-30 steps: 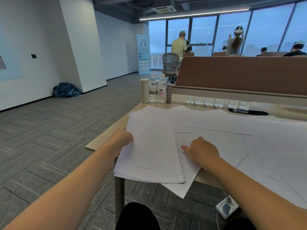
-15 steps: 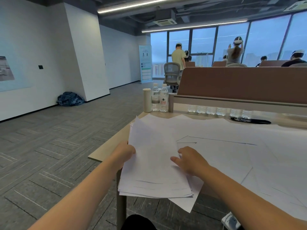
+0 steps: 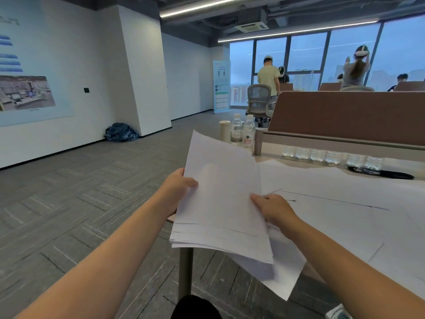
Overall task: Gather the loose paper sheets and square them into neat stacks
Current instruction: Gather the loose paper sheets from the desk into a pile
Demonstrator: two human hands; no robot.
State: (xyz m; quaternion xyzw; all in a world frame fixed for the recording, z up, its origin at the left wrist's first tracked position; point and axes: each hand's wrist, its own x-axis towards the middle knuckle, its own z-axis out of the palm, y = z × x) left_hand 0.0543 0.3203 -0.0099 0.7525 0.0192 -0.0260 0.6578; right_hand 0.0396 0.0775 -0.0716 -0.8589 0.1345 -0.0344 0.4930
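Open-plan office, a long desk (image 3: 404,163) papered over with loose sheets (image 3: 345,217). At its near-left corner one stack (image 3: 220,203) rides tilted, clear of the desktop. The left hand (image 3: 178,192) clamps the left edge, thumb on top, and the right hand (image 3: 273,209) pinches the right edge (fingers underneath hidden), likely readying a tap to square it. One stray sheet (image 3: 287,282) sags below. Count: two upright bottles (image 3: 248,132), a bottle row (image 3: 333,156) of six, one pen (image 3: 386,174).
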